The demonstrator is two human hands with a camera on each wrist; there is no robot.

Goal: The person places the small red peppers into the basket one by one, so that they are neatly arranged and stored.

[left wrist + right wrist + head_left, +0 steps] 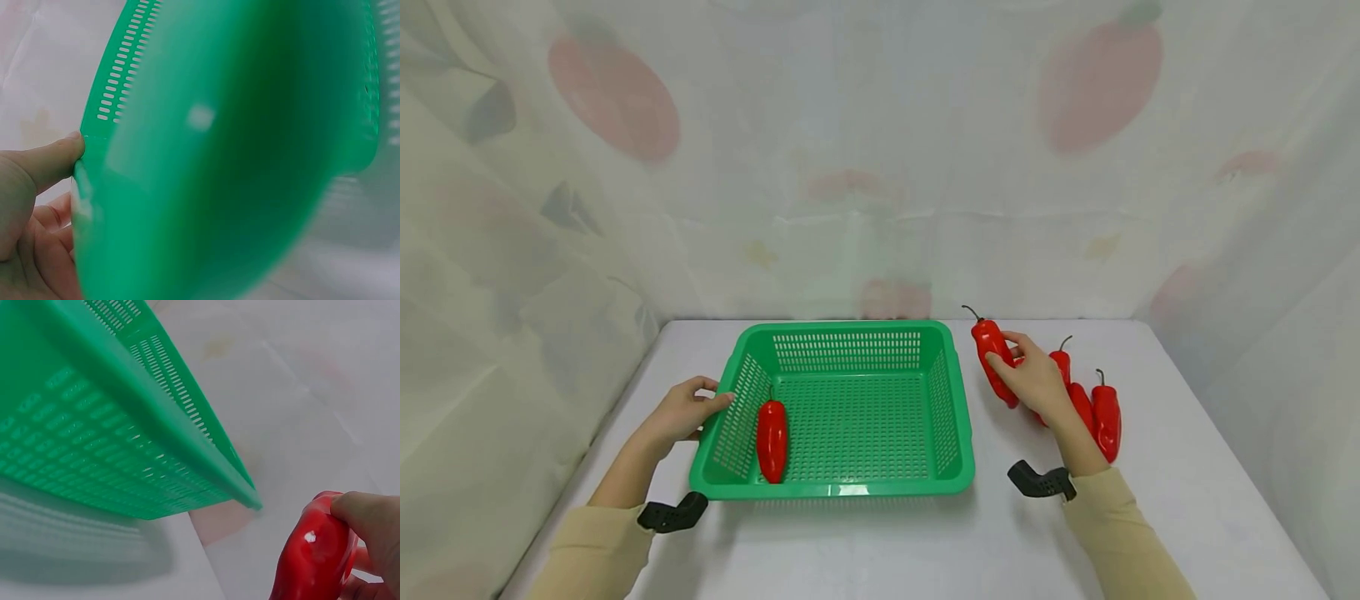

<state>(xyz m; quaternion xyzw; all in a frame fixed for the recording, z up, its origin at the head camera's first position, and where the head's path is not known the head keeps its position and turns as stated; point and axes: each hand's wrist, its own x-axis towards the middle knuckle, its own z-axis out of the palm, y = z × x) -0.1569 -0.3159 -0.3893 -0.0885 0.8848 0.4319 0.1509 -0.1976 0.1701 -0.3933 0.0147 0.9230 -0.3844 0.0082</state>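
A green plastic basket [850,493] with slotted walls stands on the table, one red pepper [772,442] lying inside at its left. My left hand [681,410] grips the basket's left rim; in the left wrist view the thumb [56,159] lies on the rim with fingers below it. To the right of the basket, my right hand [1033,379] holds another red pepper [992,354] between thumb and fingers, its dark stem pointing up and left. The right wrist view shows this held pepper [315,556] beside the basket's outer wall, its lower end cut off.
Several more red peppers [1107,421] lie in a group at the right, partly hidden behind the right hand and forearm. The white table [880,550] ends at a printed curtain [880,167] behind and at the sides. Black wrist cameras [1041,481] sit on both wrists.
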